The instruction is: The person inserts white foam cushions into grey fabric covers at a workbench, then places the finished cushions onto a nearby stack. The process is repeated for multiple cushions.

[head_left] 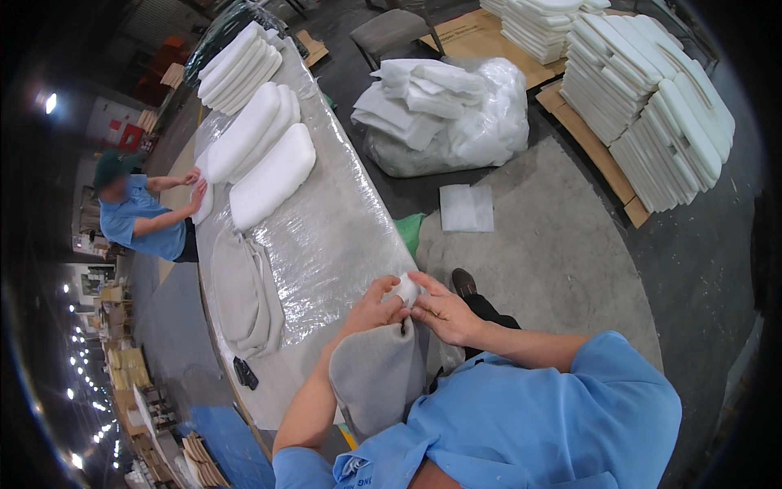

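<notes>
A grey fabric cushion cover [376, 381] lies against my body at the table's near edge, with a plump, rounded shape. At its upper end a small bit of white padding [405, 289] shows. My left hand [380, 308] is closed on the padding from one side. From the other side my right hand [444, 313] grips it too, with fingers and thumb bent around it. My fingers hide where padding and cover meet.
Plastic film covers the long table [326, 236]. On it lie grey covers [244, 297], a black object [245, 373] and white cushion pads [273, 175]. A co-worker [151, 216] handles a pad across the table. A padding bag [448, 122] and pad stacks [652, 106] stand on the floor.
</notes>
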The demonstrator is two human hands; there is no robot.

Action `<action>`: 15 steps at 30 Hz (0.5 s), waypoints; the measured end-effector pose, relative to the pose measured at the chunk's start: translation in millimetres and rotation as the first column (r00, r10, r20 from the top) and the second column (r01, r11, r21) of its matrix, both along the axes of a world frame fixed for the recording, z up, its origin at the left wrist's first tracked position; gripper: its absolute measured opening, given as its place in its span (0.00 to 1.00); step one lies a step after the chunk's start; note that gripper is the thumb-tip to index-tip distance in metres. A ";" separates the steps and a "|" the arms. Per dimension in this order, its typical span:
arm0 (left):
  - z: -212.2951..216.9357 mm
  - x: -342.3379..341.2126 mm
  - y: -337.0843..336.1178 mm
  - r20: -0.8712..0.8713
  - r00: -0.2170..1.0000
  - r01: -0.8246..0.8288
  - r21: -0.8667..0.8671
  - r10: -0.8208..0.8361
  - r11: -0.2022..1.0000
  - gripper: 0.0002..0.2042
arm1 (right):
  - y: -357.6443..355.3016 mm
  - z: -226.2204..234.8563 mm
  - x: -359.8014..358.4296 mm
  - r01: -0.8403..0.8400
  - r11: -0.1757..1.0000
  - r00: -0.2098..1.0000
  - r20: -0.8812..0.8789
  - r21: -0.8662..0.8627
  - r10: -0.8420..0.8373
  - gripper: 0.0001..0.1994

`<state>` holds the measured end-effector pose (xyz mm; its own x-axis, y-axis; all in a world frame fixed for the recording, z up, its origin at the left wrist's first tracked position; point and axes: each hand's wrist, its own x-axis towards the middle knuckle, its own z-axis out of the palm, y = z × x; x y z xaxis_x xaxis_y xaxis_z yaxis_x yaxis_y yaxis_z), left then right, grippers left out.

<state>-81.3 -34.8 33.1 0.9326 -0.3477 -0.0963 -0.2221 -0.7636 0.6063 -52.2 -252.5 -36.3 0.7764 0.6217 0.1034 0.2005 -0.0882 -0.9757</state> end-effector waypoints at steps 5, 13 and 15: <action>-10.8 13.6 -0.9 0.013 0.998 -0.053 -0.081 0.055 0.995 0.10 | 3.0 -1.2 18.3 -0.018 1.000 0.996 -0.085 0.015 0.019 0.11; -38.5 39.0 3.6 -0.051 0.970 -0.245 -0.161 0.240 0.956 0.14 | 26.1 -31.4 47.0 0.096 0.992 0.980 -0.183 0.077 -0.080 0.12; -58.6 43.4 12.8 -0.202 0.940 -0.320 -0.245 0.275 0.915 0.15 | 30.5 -38.7 50.0 0.108 0.990 0.958 -0.277 0.087 -0.080 0.12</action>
<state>-37.8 -22.0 -25.4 0.9768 -0.0903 -0.1944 0.1067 -0.5815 0.8065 -2.2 -222.0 -75.0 0.8383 0.5417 -0.0616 -0.0780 0.0074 -0.9969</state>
